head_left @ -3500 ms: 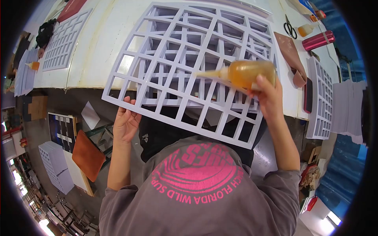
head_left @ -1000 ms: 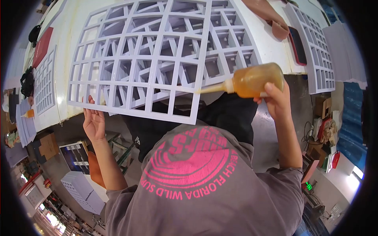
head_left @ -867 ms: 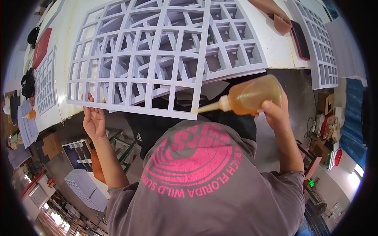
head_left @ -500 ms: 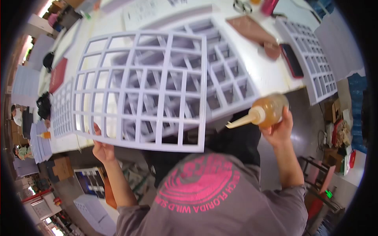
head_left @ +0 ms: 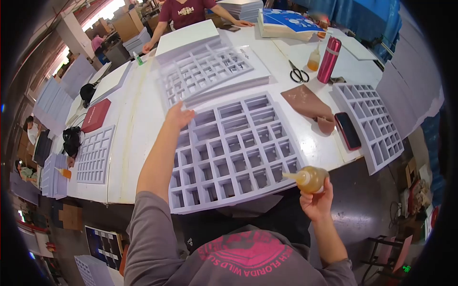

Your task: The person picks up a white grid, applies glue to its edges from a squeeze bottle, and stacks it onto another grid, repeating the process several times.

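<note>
Stretched out ahead, my left hand (head_left: 179, 117) is at the near left corner of a thin white grid frame (head_left: 202, 71), its fingers closed on the edge. The frame lies over a stack of white boards (head_left: 257, 80). In front of me a deeper white compartment tray (head_left: 224, 159) rests on the table. My right hand (head_left: 318, 202) is wrapped around a squeeze bottle (head_left: 312, 180) of amber liquid. This bottle is tilted on its side, its narrow nozzle pointing left over the tray's right edge.
Right on the table (head_left: 129, 152) are a brown cloth (head_left: 305, 102), phone (head_left: 348, 131), scissors (head_left: 298, 74), pink flask (head_left: 329, 60) and another compartment tray (head_left: 372, 119). Left are a red box (head_left: 97, 115) and a grid piece (head_left: 95, 155). A person in maroon (head_left: 186, 13) stands opposite.
My left hand has carried the grid frame away from me, from above the compartment tray to the board stack. The right hand keeps the bottle, now slightly lower. The view has tilted up.
</note>
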